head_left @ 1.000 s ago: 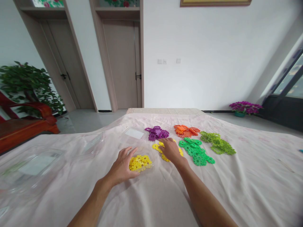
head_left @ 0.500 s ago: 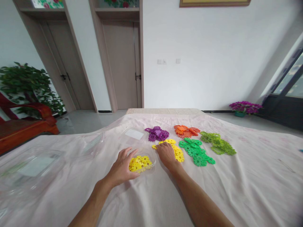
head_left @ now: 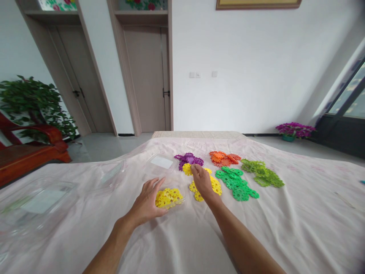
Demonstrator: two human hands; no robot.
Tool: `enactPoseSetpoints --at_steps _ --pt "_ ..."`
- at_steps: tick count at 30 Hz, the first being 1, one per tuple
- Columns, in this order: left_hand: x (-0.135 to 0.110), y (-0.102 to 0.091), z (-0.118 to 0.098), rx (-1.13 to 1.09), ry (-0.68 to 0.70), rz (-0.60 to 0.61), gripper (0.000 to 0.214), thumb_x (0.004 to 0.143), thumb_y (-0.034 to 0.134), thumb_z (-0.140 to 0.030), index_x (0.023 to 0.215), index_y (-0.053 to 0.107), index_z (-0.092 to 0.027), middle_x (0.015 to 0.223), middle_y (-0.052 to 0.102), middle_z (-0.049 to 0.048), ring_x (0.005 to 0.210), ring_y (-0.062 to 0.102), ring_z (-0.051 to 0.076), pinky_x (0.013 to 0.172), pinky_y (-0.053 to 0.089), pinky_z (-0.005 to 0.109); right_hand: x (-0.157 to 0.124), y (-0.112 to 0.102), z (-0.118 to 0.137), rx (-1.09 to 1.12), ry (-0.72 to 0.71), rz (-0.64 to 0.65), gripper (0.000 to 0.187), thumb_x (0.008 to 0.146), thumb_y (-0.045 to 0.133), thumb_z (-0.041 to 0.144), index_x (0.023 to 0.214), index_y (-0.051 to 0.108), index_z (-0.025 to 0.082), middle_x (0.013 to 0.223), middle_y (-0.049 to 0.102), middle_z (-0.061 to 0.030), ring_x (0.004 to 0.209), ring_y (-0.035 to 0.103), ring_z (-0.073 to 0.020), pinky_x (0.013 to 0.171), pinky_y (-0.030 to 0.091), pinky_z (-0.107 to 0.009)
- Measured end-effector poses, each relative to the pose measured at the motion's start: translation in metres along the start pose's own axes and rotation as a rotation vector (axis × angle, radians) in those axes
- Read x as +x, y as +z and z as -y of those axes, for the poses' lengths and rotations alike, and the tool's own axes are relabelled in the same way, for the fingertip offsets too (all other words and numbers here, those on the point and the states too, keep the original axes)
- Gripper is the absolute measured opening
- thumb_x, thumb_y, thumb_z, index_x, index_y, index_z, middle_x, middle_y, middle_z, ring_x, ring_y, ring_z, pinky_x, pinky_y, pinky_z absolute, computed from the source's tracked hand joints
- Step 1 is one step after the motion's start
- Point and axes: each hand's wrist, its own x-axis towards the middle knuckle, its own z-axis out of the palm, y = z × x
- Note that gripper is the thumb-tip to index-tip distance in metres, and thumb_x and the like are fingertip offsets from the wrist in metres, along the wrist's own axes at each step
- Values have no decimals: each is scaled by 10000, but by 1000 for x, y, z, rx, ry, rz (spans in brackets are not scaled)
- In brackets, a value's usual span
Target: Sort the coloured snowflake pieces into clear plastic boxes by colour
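My left hand grips the left side of a clear plastic box, thumb at the near side and fingers at the far side. Inside the box lie several yellow snowflake discs. Between the thumb and fingers of my right hand is a yellow snowflake disc, lifted above the cloth. Under and beside that hand spreads a pile of loose yellow discs, partly hidden by it. Just behind sits a heap of purple discs.
Orange discs, green discs and light green discs lie in piles on the right. On the left stand more clear plastic boxes, and a clear lid with a white label lies behind my left hand. A pale cloth covers the table.
My right hand has risen slightly from the yellow pile with a yellow disc pinched in it. Some yellow discs it covered now show. The left hand stays on the box.
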Motion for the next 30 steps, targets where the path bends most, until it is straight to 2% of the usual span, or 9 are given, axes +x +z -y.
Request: enactPoseSetpoints --at_steps 2,4,8,11,15,19,27,30 --pt "0 0 0 0 23 -18 1048 599 763 -342 1510 252 -257 1489 351 103 1383 287 318 1127 308 446 0 -2 12 111 -96 108 408 996 342 408 856 652 183 795 675 -19 741 601 -159 658 392 -234" --pt "0 0 -1 3 34 -31 1044 614 753 -347 1514 234 -245 1483 359 107 1375 296 313 1131 302 449 0 -5 17 107 -171 188 378 994 369 383 919 685 189 898 706 -29 841 626 -167 746 422 -242" --pt "0 0 -1 10 31 -29 1038 614 747 -334 1514 236 -251 1479 360 108 1378 291 312 1131 303 453 3 -17 5 -198 -142 223 250 924 521 283 1072 706 204 1103 700 -65 1053 591 -205 932 388 -291" --pt "0 1 0 8 23 -16 1054 597 758 -323 1515 244 -267 1483 351 105 1382 286 316 1131 305 452 4 -27 -11 -433 -62 334 283 837 644 318 1090 717 212 1105 684 -86 1071 560 -240 928 386 -319" --pt "0 1 1 1 5 -9 1025 609 751 -327 1511 266 -277 1492 337 101 1394 274 317 1125 313 447 3 -32 -19 -615 -31 472 380 734 747 409 1065 726 222 1113 652 -107 1103 507 -284 877 389 -338" --pt "-1 0 -1 2 -8 8 1007 613 748 -335 1505 283 -293 1502 323 93 1403 263 316 1118 325 442 2 -29 -20 -695 -47 502 349 723 756 420 998 730 208 1119 628 -118 1096 484 -295 840 378 -340" --pt "-1 -2 -3 4 -31 21 981 607 749 -347 1490 324 -293 1508 323 90 1410 258 319 1133 311 446 3 -29 -25 -668 -46 520 315 803 693 374 1102 701 275 1129 624 -88 1108 478 -264 848 357 -324" --pt "-1 -2 -4 8 -37 25 971 605 749 -351 1483 338 -293 1507 322 94 1408 262 319 1135 309 452 2 -26 -27 -666 -55 521 321 808 683 433 1090 708 283 1162 609 -88 1137 459 -277 886 352 -348"
